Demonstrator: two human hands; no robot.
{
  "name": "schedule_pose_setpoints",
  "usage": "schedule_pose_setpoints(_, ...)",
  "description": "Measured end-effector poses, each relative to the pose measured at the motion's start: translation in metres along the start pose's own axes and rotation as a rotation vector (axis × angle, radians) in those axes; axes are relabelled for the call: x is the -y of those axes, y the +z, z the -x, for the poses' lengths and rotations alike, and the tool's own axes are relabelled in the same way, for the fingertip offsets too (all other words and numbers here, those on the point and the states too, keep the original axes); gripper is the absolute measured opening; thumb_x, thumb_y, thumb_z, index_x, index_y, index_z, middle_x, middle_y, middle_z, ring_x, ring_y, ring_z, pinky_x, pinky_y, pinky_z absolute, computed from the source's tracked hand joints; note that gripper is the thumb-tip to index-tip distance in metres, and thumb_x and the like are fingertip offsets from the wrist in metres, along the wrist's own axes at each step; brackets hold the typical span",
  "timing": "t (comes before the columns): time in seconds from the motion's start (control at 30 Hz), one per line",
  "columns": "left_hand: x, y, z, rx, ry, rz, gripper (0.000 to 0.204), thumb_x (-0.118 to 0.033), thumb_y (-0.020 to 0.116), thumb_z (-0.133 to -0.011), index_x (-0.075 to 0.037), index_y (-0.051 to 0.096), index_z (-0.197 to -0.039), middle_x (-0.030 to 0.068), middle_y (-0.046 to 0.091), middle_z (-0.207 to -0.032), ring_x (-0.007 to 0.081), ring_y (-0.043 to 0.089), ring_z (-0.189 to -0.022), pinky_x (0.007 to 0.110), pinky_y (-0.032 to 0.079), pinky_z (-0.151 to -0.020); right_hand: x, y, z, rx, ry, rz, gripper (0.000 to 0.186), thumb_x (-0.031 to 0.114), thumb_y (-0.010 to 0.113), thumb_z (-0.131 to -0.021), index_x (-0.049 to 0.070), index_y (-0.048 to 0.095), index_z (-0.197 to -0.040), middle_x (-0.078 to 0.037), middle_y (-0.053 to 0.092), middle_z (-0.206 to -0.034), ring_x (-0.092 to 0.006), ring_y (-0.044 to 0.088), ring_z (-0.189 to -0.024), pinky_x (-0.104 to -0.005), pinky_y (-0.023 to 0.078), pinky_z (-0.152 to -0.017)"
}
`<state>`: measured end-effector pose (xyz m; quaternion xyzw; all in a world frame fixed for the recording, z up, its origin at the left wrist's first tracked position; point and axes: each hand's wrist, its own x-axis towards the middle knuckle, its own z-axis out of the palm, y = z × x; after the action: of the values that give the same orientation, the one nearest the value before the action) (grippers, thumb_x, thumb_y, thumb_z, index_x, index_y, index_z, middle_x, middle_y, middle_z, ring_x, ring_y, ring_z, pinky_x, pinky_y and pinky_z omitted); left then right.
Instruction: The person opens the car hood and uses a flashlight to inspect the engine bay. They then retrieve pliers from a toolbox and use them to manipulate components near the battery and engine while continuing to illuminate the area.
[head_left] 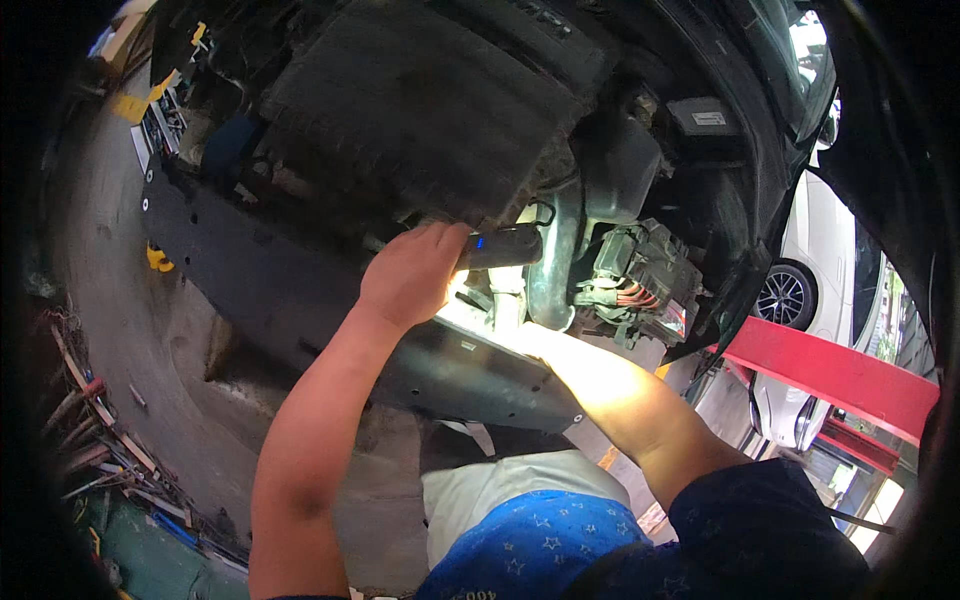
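Flashlight (505, 245) sits gripped in left hand (410, 275); right hand is hidden behind the undertray (470, 370).

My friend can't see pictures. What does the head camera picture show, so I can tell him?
A person's left hand holds a black work light up under a raised car's underside. The right arm reaches up into the brightly lit gap beside a grey pipe; that hand is hidden. A white car and a red lift arm are at the right.
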<state>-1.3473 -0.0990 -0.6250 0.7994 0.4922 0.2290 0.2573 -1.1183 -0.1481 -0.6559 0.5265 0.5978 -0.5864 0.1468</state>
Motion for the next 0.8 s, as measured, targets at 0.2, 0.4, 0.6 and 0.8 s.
schedule_pose_setpoints(0.2, 0.001, 0.003, 0.006, 0.046, -0.042, -0.018, 0.039, -0.011, 0.070, -0.086, -0.006, 0.061, -0.124, 0.0144, 0.068, -0.108, 0.0375, 0.066, -0.105, 0.047, 0.054, -0.087, -0.013, 0.005, 0.028, 0.009, -0.027, -0.068, 0.028, 0.030, 0.062, -0.094, 0.008, 0.070, -0.111, -0.016, 0.070, -0.091, -0.0332, 0.069, -0.087, -0.0429, 0.055, -0.081)
schedule_pose_setpoints(0.4, -0.004, -0.003, 0.005, 0.064, -0.059, -0.049, 0.040, -0.012, 0.070, -0.089, -0.004, 0.061, -0.128, 0.0158, 0.068, -0.114, 0.0391, 0.065, -0.109, 0.048, 0.054, -0.091, -0.025, 0.005, 0.045, -0.014, -0.034, -0.093, 0.028, 0.029, 0.060, -0.095, 0.008, 0.070, -0.111, -0.017, 0.070, -0.087, -0.0343, 0.071, -0.085, -0.0434, 0.056, -0.080)
schedule_pose_setpoints(0.6, -0.016, 0.001, -0.007, 0.102, -0.080, -0.024, 0.037, -0.014, 0.069, -0.093, -0.004, 0.060, -0.128, 0.0195, 0.068, -0.117, 0.0427, 0.064, -0.110, 0.051, 0.053, -0.092, -0.014, -0.007, 0.057, -0.175, 0.085, 0.037, 0.027, 0.028, 0.058, -0.096, 0.008, 0.070, -0.111, -0.018, 0.071, -0.083, -0.0355, 0.072, -0.082, -0.0440, 0.057, -0.078)
schedule_pose_setpoints(0.8, -0.018, -0.009, 0.005, 0.009, -0.031, -0.121, 0.034, -0.014, 0.068, -0.095, -0.002, 0.061, -0.126, 0.0216, 0.069, -0.116, 0.0428, 0.066, -0.108, 0.051, 0.054, -0.090, 0.046, 0.060, 0.125, -1.037, -0.335, 0.268, 0.017, 0.021, 0.065, -0.091, 0.005, 0.067, -0.098, -0.018, 0.067, -0.085, -0.0376, 0.066, -0.082, -0.0475, 0.051, -0.076)
